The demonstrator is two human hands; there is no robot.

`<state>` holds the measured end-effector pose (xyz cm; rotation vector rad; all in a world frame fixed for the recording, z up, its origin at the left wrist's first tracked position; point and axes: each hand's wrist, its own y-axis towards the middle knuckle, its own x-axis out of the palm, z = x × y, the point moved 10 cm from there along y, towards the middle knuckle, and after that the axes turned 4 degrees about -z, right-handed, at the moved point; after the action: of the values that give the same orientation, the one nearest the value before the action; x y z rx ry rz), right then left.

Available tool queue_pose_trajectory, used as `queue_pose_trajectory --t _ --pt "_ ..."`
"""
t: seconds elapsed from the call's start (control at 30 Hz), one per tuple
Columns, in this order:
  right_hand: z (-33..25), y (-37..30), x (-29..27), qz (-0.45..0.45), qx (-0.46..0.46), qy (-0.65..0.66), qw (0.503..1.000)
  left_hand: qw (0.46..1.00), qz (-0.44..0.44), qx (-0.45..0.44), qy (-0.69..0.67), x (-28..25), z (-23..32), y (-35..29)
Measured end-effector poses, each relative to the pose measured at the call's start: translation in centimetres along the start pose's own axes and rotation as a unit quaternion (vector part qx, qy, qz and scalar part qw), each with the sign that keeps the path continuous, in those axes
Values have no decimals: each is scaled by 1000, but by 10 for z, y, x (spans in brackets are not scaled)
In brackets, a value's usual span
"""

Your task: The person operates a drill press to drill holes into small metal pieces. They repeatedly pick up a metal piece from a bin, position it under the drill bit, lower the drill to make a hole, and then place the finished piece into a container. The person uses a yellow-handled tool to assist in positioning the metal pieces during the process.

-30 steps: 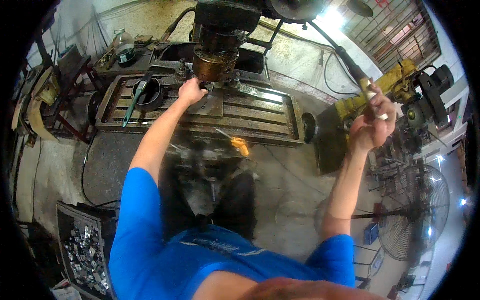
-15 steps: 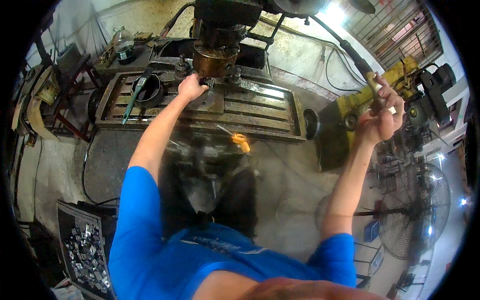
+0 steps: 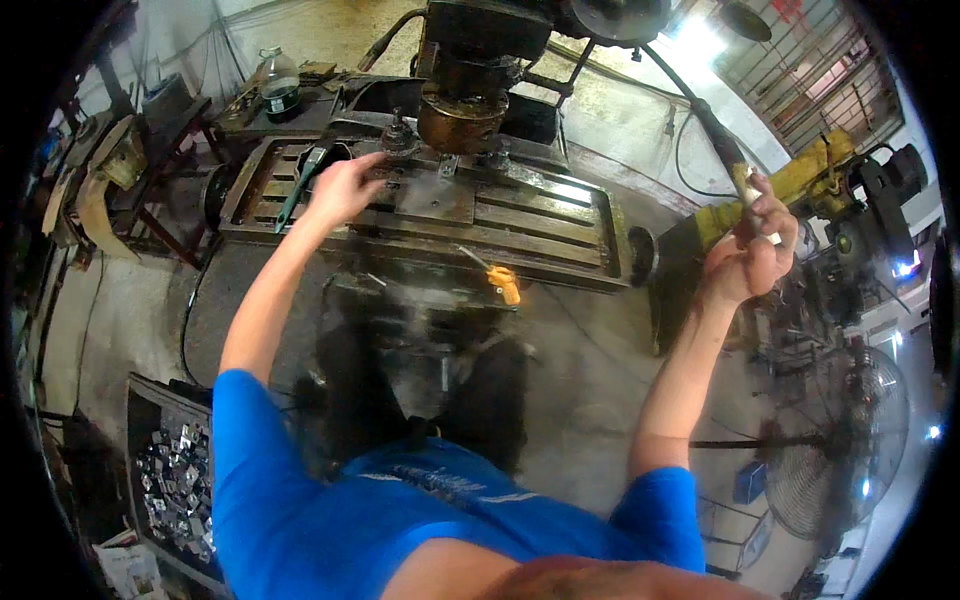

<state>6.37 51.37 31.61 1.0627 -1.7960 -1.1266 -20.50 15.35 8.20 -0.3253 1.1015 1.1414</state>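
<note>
My left hand [image 3: 345, 190] hovers over the left part of a slotted machine table [image 3: 545, 250], its fingers stretched out toward the right with nothing seen in them. Beneath and behind it are a green-handled brush [image 3: 292, 205] and a round container, partly covered by the hand. Up at the right, my right hand [image 3: 752, 245] is closed round the pale end of a long dark lever [image 3: 715, 130] that runs from the machine. The machine's brownish spindle head [image 3: 460, 122] stands above a small metal piece [image 3: 449, 167] at the middle of the table.
An orange-handled air gun [image 3: 505, 285] hangs at the table's front edge. A bin [image 3: 135, 430] of small metal parts stands at lower left. A large bottle [image 3: 279, 90] sits behind on the left. A floor fan [image 3: 840, 450] and yellow machinery [image 3: 715, 220] are on the right.
My left hand has drawn back from beneath the spindle head, moving left toward the brush and container. The right hand keeps its hold on the lever. The whole view has shifted slightly.
</note>
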Motion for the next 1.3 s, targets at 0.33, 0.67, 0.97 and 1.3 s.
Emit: queue_pose_trajectory --t 0.33,0.67,0.97,1.3 --pt "2 1 -1 22 0 21 1000 985 113 -84 97 -85 -69 -86" --pt "2 -11 -3 41 -4 35 999 989 127 -80 -1 -89 -94 -117" --pt "7 -26 -4 57 -1 40 998 981 137 -123 -58 -112 -163 -186" --pt "19 -43 -14 64 8 45 997 967 87 -227 -72 -116 -191 -225"
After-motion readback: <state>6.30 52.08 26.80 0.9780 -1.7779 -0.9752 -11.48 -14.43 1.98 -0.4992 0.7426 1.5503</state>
